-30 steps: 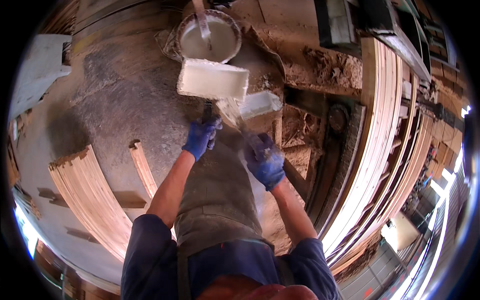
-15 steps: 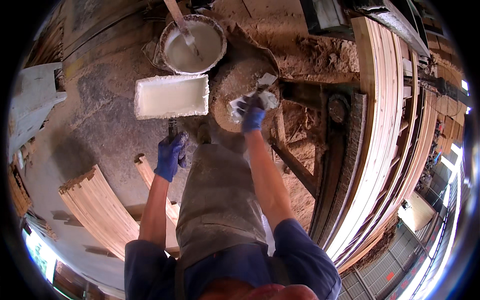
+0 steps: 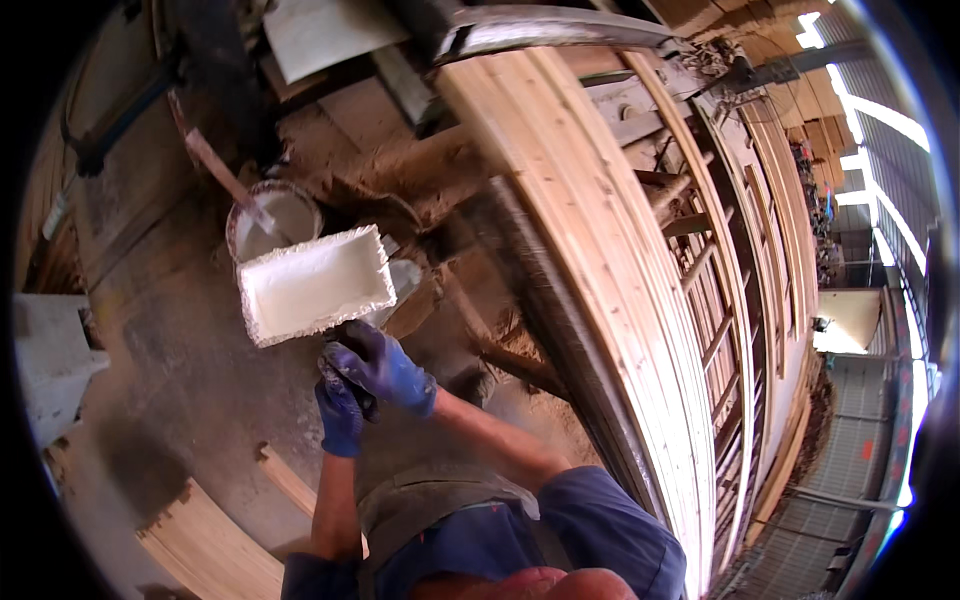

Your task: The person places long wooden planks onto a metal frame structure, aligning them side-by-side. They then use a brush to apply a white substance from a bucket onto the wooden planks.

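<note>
A rectangular tray [image 3: 318, 328] with a rough crust of dried white coating holds a smooth white liquid or paste. It is raised in front of me, its far left side over the bucket's near edge. My left hand [image 3: 342, 412], in a blue glove, is closed around the tray's dark handle. Just above it, my right hand [image 3: 388, 372], also gloved in blue, is closed at the handle close to the tray's near edge. Most of the handle is hidden by the two hands. Behind the tray, a pale crumpled piece [image 3: 405, 277] partly shows.
A white-crusted bucket [image 3: 236, 232] stands beyond the tray, a wooden-handled paddle or brush [image 3: 218, 168] leaning in it. Long planks [image 3: 600, 290] are stacked on my right along a dark machine frame [image 3: 545, 280]. More boards [image 3: 210, 540] lie at lower left.
My right hand has left the pale pieces on the round surface and come over to the tray's handle beside my left. The tray now sits partly in front of the bucket; the view has turned right.
</note>
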Demonstrator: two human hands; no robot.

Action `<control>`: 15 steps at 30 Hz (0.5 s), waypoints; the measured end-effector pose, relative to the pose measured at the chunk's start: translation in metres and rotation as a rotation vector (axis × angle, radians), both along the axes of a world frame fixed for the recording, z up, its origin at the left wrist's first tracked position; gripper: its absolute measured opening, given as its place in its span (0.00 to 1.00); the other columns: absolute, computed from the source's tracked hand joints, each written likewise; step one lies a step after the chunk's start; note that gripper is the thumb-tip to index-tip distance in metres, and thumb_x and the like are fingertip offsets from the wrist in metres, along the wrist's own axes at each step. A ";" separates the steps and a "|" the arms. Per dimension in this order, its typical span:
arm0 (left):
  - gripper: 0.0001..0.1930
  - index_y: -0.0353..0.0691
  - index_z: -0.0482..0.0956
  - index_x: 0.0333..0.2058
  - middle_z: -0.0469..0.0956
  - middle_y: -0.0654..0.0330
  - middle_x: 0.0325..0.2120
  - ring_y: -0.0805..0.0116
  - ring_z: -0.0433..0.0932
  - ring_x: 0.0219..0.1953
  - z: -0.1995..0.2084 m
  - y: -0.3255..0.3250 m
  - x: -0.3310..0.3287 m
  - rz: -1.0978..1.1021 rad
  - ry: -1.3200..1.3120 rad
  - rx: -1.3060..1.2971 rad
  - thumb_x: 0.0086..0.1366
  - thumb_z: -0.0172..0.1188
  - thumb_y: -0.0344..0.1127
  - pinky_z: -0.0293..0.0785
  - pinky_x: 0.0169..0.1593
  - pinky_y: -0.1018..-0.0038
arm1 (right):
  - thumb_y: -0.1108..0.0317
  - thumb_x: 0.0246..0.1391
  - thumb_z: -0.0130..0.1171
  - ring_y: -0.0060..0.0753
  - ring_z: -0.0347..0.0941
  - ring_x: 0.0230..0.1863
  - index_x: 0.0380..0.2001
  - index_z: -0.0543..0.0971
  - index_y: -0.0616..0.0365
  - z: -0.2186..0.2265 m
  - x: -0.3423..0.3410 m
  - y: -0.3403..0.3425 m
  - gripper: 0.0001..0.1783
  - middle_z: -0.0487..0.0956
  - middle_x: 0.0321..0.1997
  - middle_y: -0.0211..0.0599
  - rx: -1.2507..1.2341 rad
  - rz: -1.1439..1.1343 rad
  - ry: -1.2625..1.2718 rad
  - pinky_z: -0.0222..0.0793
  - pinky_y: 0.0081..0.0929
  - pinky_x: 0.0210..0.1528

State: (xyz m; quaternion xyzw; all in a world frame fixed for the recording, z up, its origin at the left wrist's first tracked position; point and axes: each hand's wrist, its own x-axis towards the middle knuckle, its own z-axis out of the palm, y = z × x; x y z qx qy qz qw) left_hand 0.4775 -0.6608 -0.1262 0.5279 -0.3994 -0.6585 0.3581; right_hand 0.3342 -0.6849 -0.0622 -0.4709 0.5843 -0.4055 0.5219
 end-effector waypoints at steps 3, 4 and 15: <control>0.31 0.32 0.74 0.52 0.81 0.58 0.37 0.70 0.78 0.37 0.037 0.008 -0.070 0.028 0.002 -0.259 0.75 0.39 0.58 0.75 0.40 0.67 | 0.62 0.61 0.60 0.26 0.74 0.44 0.50 0.75 0.65 0.054 -0.052 0.005 0.19 0.81 0.43 0.38 -0.093 -0.187 -0.135 0.71 0.28 0.50; 0.30 0.34 0.75 0.49 0.80 0.60 0.35 0.72 0.78 0.34 0.082 0.014 -0.103 -0.037 0.128 -0.250 0.74 0.40 0.58 0.75 0.37 0.70 | 0.62 0.60 0.60 0.28 0.75 0.42 0.47 0.76 0.65 0.083 -0.078 0.015 0.18 0.82 0.41 0.40 -0.194 -0.244 -0.141 0.73 0.30 0.47; 0.13 0.38 0.79 0.43 0.83 0.57 0.34 0.67 0.83 0.34 0.187 0.059 -0.303 -0.686 0.077 -0.664 0.72 0.54 0.42 0.81 0.36 0.73 | 0.57 0.63 0.60 0.13 0.61 0.15 0.27 0.75 0.55 0.191 -0.394 0.248 0.15 0.69 0.17 0.22 -0.140 -0.656 0.323 0.57 0.18 0.16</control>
